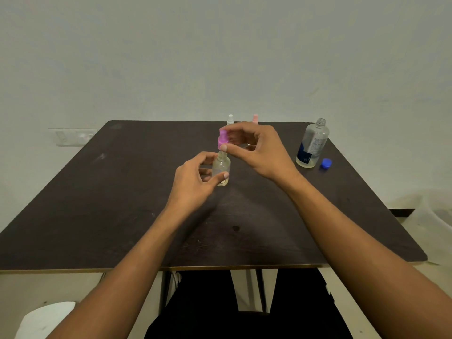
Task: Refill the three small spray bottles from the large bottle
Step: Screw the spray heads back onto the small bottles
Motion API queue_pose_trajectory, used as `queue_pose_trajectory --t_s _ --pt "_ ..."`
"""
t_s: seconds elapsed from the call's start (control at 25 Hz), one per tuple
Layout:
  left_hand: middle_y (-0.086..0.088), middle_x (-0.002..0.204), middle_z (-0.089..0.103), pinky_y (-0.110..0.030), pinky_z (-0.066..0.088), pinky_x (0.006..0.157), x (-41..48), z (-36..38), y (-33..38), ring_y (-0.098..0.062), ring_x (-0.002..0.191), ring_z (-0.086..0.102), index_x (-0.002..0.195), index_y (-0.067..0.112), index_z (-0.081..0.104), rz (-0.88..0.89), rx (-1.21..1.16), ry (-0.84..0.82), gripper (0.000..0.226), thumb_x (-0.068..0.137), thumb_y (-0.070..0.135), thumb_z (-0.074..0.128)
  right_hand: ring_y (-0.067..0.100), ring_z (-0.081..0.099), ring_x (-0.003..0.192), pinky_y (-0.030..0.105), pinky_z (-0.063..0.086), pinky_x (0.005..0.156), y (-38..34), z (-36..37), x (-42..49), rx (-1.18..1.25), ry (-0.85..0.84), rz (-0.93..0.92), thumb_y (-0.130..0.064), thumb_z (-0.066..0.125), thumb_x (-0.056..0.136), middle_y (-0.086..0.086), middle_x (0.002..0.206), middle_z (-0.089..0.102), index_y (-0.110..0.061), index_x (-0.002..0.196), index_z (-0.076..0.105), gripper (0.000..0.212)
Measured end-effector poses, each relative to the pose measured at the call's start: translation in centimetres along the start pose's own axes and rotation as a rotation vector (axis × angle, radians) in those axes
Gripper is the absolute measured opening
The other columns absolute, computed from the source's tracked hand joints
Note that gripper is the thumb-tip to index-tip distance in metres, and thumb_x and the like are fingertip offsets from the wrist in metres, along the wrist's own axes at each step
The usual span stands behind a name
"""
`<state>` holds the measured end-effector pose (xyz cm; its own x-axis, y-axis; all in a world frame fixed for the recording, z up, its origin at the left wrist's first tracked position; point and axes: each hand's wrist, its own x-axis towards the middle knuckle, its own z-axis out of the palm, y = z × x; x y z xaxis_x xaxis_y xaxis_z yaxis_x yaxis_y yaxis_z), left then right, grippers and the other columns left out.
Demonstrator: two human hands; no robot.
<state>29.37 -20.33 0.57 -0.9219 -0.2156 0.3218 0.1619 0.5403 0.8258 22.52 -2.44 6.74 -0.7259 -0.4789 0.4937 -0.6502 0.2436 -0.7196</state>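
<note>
First, table (122, 216): one, dark brown top; near edge cuts across the person's lap.
Left hand (195, 177): fingers and thumb curled round the small spray bottle, centre of the table.
Small spray bottle (221, 168): clear, upright on the table, long axis vertical, neck open and pointing up; liquid level hard to make out.
Right hand (254, 148): pinches the pink sprayer head just above that neck.
Pink sprayer head (222, 139): upright; its dip tube cannot be made out.
Blue cap (325, 164): one, off, just right of the large bottle.
Large bottle (311, 145): one, upright, uncapped, far right.
Other spray bottles: two at the far edge, white top (230, 119) and pale pink top (255, 118); bodies hidden behind the right hand.
Count: three small bottles in all.
</note>
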Motion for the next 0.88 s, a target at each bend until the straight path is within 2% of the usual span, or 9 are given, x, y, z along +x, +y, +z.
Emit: queue_pose_trajectory --t_s 0.08,0.32,0.56,0.72,0.8,0.88 --pt "0.016 0.117 0.07 -0.01 0.052 0.08 0.0 -0.1 0.3 0.002 0.099 0.068 0.13 0.031 0.065 0.013 -0.008 -0.002 0.048 0.086 0.036 0.084 0.0 0.072 0.107 0.018 0.057 0.094 0.5 0.2 -0.2 -0.016 -0.021 0.015 -0.024 0.082 0.091 -0.007 0.113 0.078 -0.017 0.125 0.075 0.036" --pt "0.016 0.119 0.072 -0.013 0.056 0.082 0.0 -0.1 0.7 0.0 0.099 0.07 0.133 0.031 0.065 0.032 -0.024 0.002 0.051 0.086 0.037 0.084 0.001 0.072 0.111 0.023 0.058 0.097 1.3 0.3 -0.5 0.006 -0.015 0.048 -0.024 0.082 0.091 -0.006 0.116 0.078 -0.016 0.127 0.074 0.037" --pt "0.016 0.116 0.073 -0.017 0.06 0.083 -0.1 0.3 1.2 0.0 0.096 0.071 0.132 0.03 0.066 0.05 -0.019 0.009 0.05 0.087 0.037 0.084 0.001 0.074 0.099 0.023 0.061 0.09 1.2 0.4 -0.9 -0.038 0.067 0.019 -0.027 0.087 0.086 -0.007 0.106 0.079 -0.014 0.12 0.076 0.038" --pt "0.017 0.113 0.073 -0.009 0.056 0.079 -0.2 0.4 1.7 0.005 0.095 0.07 0.13 0.034 0.067 0.072 -0.011 0.016 0.047 0.087 0.039 0.084 0.0 0.069 0.085 0.016 0.058 0.077 1.0 0.8 -1.0 -0.069 0.131 -0.005 -0.035 0.091 0.08 -0.012 0.094 0.071 -0.017 0.11 0.07 0.041" --pt "0.018 0.112 0.072 -0.003 0.051 0.076 -0.3 0.5 1.9 0.01 0.095 0.067 0.13 0.033 0.067 0.075 -0.016 0.004 0.046 0.088 0.036 0.083 0.002 0.065 0.089 0.016 0.056 0.074 0.9 0.8 -0.8 -0.068 0.094 0.029 -0.039 0.091 0.079 -0.01 0.101 0.068 -0.02 0.116 0.067 0.048" --pt "0.02 0.11 0.071 -0.001 0.049 0.074 -0.2 0.4 2.1 0.013 0.094 0.066 0.131 0.032 0.066 0.068 -0.024 -0.003 0.046 0.088 0.035 0.082 0.006 0.065 0.102 0.018 0.056 0.08 1.0 0.2 -0.4 -0.047 -0.008 0.081 -0.044 0.086 0.084 -0.007 0.117 0.066 -0.025 0.124 0.069 0.047"
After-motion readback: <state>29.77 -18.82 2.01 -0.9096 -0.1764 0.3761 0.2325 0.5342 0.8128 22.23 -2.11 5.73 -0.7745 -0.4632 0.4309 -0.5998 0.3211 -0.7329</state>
